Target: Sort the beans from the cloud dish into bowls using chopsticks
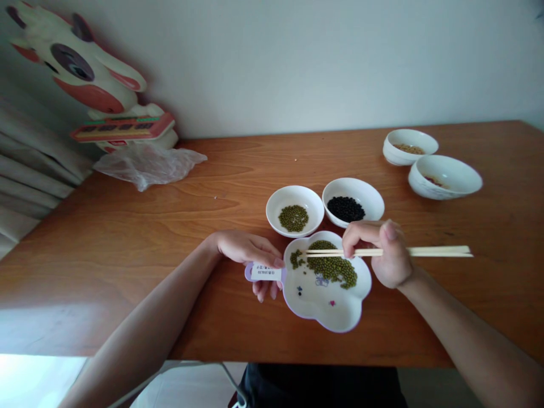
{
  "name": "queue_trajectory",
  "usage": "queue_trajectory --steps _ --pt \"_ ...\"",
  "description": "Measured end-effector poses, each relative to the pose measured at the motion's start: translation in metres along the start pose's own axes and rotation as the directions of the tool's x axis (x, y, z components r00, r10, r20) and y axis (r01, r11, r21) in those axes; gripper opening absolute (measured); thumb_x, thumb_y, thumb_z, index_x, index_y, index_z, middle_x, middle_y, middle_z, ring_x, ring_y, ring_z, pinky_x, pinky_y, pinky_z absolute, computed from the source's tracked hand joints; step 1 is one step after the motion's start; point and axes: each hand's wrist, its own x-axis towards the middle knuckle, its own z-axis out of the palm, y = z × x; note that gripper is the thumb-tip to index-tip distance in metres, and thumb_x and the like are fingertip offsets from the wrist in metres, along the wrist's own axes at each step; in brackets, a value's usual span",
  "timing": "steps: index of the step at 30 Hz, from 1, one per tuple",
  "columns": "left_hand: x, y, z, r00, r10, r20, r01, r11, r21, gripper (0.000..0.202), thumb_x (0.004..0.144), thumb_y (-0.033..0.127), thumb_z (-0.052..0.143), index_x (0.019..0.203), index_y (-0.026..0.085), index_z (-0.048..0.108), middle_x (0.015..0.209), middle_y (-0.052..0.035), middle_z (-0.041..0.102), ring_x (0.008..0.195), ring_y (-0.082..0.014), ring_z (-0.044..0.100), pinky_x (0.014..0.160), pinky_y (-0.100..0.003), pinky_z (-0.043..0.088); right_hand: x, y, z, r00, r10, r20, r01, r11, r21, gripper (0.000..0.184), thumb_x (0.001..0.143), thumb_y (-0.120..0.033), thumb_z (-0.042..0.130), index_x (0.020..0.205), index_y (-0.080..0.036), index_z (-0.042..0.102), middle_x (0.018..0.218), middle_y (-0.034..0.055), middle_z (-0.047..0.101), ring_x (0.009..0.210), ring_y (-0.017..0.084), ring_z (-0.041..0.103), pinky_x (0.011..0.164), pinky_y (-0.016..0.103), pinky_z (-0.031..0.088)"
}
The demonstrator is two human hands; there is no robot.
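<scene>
Two chopsticks (425, 251) gripped by right fingers (361, 235), tips over beans (335, 270); left fingers (264, 255) clasp plate (323, 309)

- The table (127, 238), wooden, is carrying everything listed.
- A dish (335, 324) is sitting near the front edge.
- A green-bean bowl (272, 208) and a black-bean bowl (374, 199) are standing side by side just behind it.
- A small bowl (393, 154) and a large bowl (464, 181) are standing far right.
- A bag (148, 164) is lying back left, beside a toy (97, 85).

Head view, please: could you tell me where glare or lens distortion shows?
In the head view, glare washes out the table at its near left corner; the wide lens stretches the cow figure in the top corner; the chopsticks and flower-shaped dish look sharp.
</scene>
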Motion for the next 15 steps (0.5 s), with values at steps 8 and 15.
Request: queue_trajectory --steps 8,15 --pt "0.0 0.0003 0.0001 1.0 -0.002 -0.002 0.002 1.0 0.0 0.046 0.103 0.05 0.049 0.12 0.014 0.072 0.094 -0.0112 0.077 0.066 -0.0164 0.072 0.061 -0.024 0.056 -0.0007 0.0006 -0.0007 1.0 -0.018 -0.005 0.018 1.0 -0.004 0.075 0.101 -0.068 0.018 0.064 -0.023 0.066 0.06 0.005 0.063 0.057 0.019 0.057 0.059 0.037 0.04" --pt "-0.0004 -0.0003 -0.0009 1.0 0.003 0.006 -0.003 1.0 0.016 0.046 0.104 0.049 0.047 0.122 0.014 0.071 0.095 -0.0111 0.077 0.067 -0.0161 0.072 0.061 -0.023 0.056 -0.0015 0.0008 -0.0015 0.996 -0.09 0.014 0.091 0.995 -0.043 0.074 0.101 -0.067 0.019 0.066 -0.023 0.068 0.062 0.0051 0.064 0.058 0.02 0.057 0.06 0.038 0.04"
